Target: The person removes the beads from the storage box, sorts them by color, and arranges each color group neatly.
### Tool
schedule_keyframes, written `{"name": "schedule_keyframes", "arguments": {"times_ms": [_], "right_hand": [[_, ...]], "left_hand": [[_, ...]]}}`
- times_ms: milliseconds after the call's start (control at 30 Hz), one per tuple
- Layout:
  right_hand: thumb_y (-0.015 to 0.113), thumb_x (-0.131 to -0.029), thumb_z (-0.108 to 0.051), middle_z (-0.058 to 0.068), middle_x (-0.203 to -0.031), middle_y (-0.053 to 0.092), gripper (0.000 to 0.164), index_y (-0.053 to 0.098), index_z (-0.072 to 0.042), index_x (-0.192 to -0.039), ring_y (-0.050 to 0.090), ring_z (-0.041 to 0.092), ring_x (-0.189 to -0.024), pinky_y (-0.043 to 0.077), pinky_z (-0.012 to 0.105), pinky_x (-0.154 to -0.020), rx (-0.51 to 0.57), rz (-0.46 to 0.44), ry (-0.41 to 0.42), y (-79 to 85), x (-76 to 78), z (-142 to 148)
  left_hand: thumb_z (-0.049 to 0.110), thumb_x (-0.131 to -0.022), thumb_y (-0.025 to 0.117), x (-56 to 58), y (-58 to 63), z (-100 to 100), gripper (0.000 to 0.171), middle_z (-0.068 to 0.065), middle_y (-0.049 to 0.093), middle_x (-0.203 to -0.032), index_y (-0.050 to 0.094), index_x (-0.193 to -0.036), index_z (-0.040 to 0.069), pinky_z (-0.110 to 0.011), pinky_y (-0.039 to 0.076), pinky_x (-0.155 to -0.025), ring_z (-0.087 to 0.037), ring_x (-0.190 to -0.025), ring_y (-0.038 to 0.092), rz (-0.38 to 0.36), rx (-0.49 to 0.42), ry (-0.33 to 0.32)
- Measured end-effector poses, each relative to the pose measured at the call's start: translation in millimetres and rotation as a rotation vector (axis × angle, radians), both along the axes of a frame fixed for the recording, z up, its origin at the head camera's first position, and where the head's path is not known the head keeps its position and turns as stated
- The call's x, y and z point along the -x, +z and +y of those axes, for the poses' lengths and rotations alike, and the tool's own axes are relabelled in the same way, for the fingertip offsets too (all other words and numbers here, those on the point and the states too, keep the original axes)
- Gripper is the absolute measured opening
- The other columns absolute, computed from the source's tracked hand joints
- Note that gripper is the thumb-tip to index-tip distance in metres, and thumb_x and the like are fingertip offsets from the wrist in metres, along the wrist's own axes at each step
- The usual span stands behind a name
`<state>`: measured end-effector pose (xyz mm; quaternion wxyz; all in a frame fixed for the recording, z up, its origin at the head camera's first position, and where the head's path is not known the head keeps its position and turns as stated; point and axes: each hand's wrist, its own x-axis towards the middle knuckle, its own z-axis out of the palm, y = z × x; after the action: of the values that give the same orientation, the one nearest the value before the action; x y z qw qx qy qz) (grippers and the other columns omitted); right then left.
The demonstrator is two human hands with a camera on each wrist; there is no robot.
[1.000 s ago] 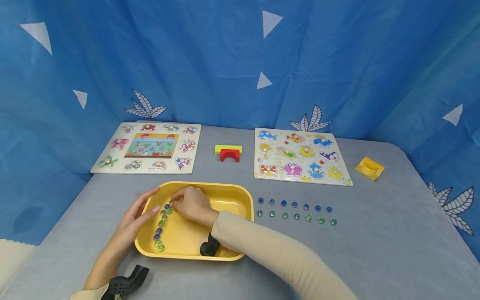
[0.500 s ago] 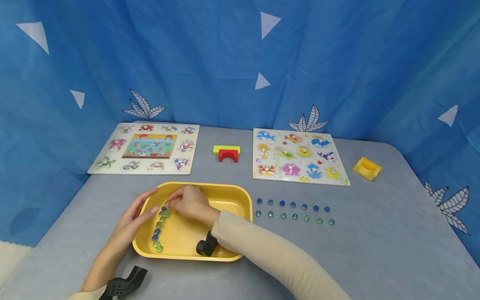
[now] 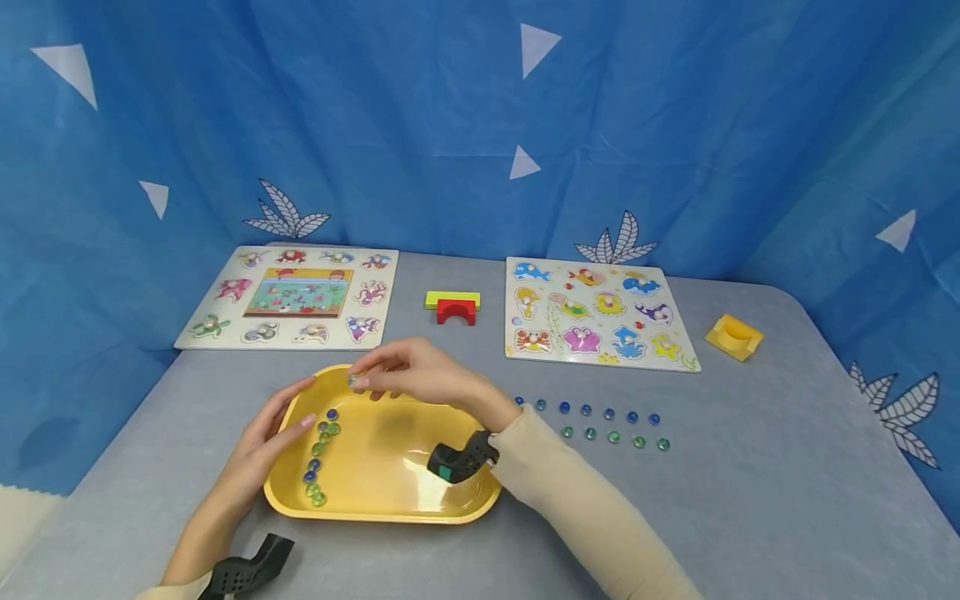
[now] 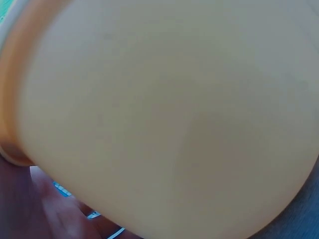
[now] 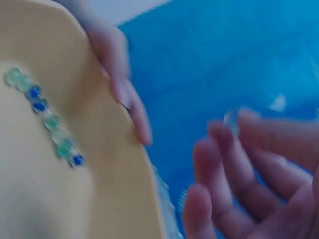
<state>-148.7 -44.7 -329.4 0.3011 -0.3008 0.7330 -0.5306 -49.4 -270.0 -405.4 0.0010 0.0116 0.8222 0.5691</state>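
Observation:
My left hand (image 3: 262, 442) holds the left end of the yellow tray (image 3: 386, 521), thumb over the rim and other fingers outside. Its wrist view is mostly filled by the tray's pale wall (image 4: 164, 109). Above the tray's far rim, my right hand (image 3: 420, 371) pinches one small clear glass marble (image 5: 232, 119) between thumb and fingertip. Several green and blue marbles (image 3: 316, 464) lie in an uneven line along the tray's left side, and the same marbles (image 5: 50, 119) show in the right wrist view.
Right of the tray run a row of blue marbles (image 3: 587, 409) and a row of green ones (image 3: 614, 437), partly hidden by my right wrist. Behind stand two sea-animal puzzle boards (image 3: 225, 333), (image 3: 551, 350), a red arch block (image 3: 456, 310), a yellow-green block (image 3: 432, 298) and a yellow block (image 3: 733, 337).
My right hand has lifted from the marbles at the tray's left side, up and to the right over the far rim, with a marble in its fingertips. The left hand stays on the tray.

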Motion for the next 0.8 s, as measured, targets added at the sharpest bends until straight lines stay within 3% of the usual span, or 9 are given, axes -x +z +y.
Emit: {"name": "schedule_keyframes", "arguments": {"times_ms": [167,333,600,733,800], "right_hand": [[0.057,-0.088,-0.014,0.015,-0.102,0.064,0.024,0.061,-0.004,-0.11,0.061,0.023,-0.085,0.05,0.031,-0.08,0.138,0.048,0.031,5.9,9.5,56.5],[0.058,-0.088,-0.019,0.019,-0.103,0.062,0.028,0.06,-0.002,-0.111,0.061,0.02,-0.086,0.05,0.036,-0.084,0.133,0.09,-0.112,9.5,13.1,128.0],[0.055,-0.09,-0.019,-0.008,-0.1,0.063,0.03,0.057,-0.001,-0.113,0.06,0.017,-0.085,0.051,0.025,-0.078,-0.081,0.213,-0.389,1.3,0.6,256.3],[0.054,-0.09,-0.027,-0.013,-0.101,0.062,0.036,0.055,-0.002,-0.116,0.059,0.013,-0.09,0.05,0.022,-0.076,-0.272,0.198,-0.466,-17.5,-12.3,309.7],[0.054,-0.09,-0.031,-0.009,-0.103,0.062,0.038,0.056,-0.004,-0.116,0.059,0.01,-0.089,0.048,0.022,-0.073,-0.368,0.187,-0.491,-28.7,-18.2,330.7]], "left_hand": [[0.022,-0.094,0.046,1.2,-1.2,0.5,0.049,0.012,0.03,-0.142,0.03,-0.14,0.018,0.001,0.028,-0.087,0.016,-0.119,0.025,0.025,-0.017,-0.008],[0.023,-0.094,0.047,3.2,-2.4,3.0,0.05,0.013,0.03,-0.142,0.03,-0.14,0.019,0.001,0.028,-0.087,0.016,-0.12,0.025,0.018,-0.022,-0.008],[0.026,-0.094,0.046,3.5,-2.9,1.9,0.05,0.012,0.027,-0.144,0.029,-0.141,0.022,0.002,0.026,-0.087,0.013,-0.124,0.022,-0.024,-0.01,0.01],[0.028,-0.094,0.046,1.3,-1.6,0.0,0.05,0.012,0.025,-0.146,0.028,-0.141,0.024,0.004,0.024,-0.087,0.009,-0.13,0.016,-0.04,0.013,0.023],[0.029,-0.094,0.045,1.0,-1.1,-0.5,0.05,0.012,0.024,-0.147,0.028,-0.141,0.025,0.004,0.023,-0.087,0.007,-0.133,0.014,-0.04,0.025,0.023]]}}
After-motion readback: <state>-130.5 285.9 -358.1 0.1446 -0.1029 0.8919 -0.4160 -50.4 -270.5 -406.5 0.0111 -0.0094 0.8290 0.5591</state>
